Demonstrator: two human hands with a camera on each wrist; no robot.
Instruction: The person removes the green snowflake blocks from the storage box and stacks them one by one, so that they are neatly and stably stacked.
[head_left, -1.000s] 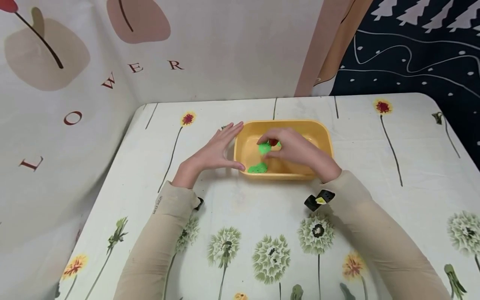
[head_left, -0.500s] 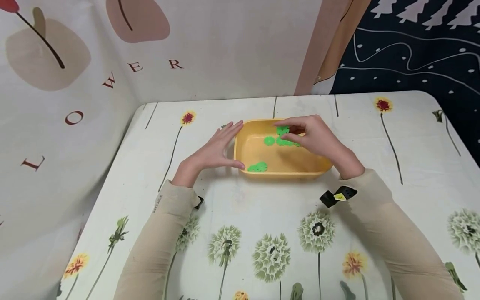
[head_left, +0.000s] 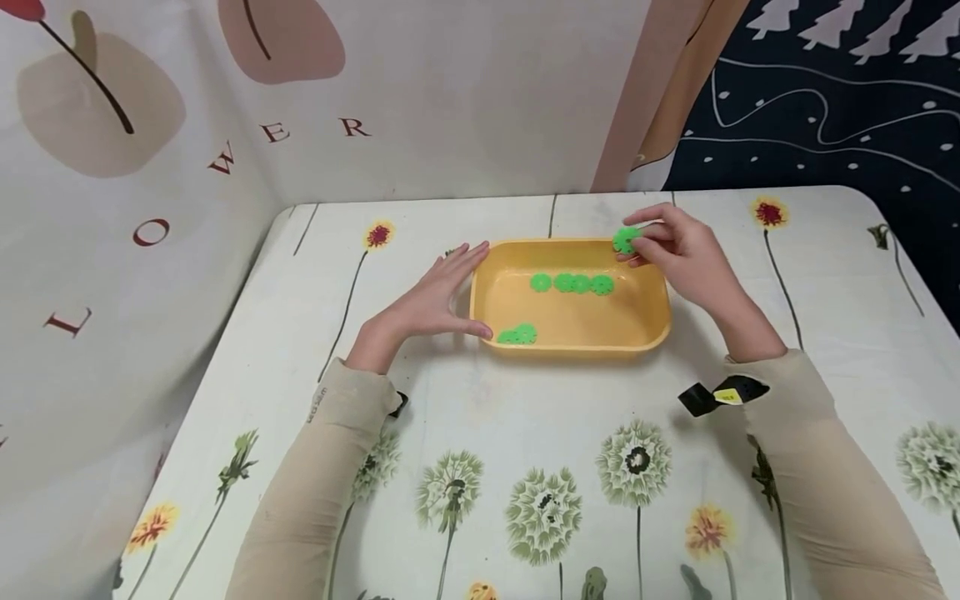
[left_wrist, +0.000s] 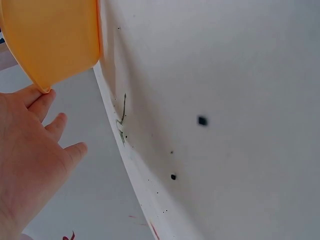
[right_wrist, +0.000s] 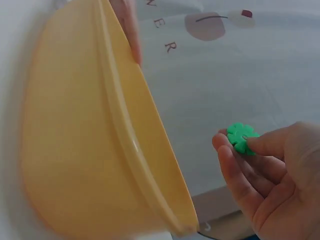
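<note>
A yellow plastic bin [head_left: 577,343] stands on the table with green flower-edged discs inside. Several of these discs [head_left: 582,283] lie in a row along its back part, the leftmost one a little apart. More green discs [head_left: 517,334] overlap in its front left corner. My left hand [head_left: 423,308] is spread at the bin's left end, thumb at the front corner, fingertips on the rim. Between thumb and fingers, my right hand [head_left: 690,254] pinches one green disc [right_wrist: 242,137] above the bin's back right rim, its flat, notched face showing in the right wrist view.
A white tablecloth [head_left: 480,400] printed with dandelions and other flowers covers the table. Behind it hangs a pale printed cloth [head_left: 465,100], with a dark tree-patterned cloth [head_left: 825,108] at the right.
My right hand has moved right and back from over the bin's middle to its back right rim, a green disc in its fingers. The row of discs is uncovered. My left hand stays put.
</note>
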